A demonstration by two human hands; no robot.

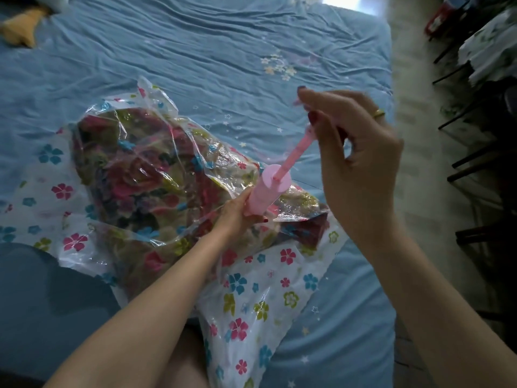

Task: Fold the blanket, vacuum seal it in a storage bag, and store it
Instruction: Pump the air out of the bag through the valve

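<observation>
At frame centre, my left hand is gripping the pink hand pump on the storage bag holding the floral blanket; my right hand is pinching its raised plunger handle on the bed.

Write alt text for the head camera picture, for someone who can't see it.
A person's left hand holds a pink hand pump upright on a flower-printed storage bag containing a folded floral blanket, while the right hand pulls its plunger handle up. The bag lies on a blue bedsheet.
</observation>
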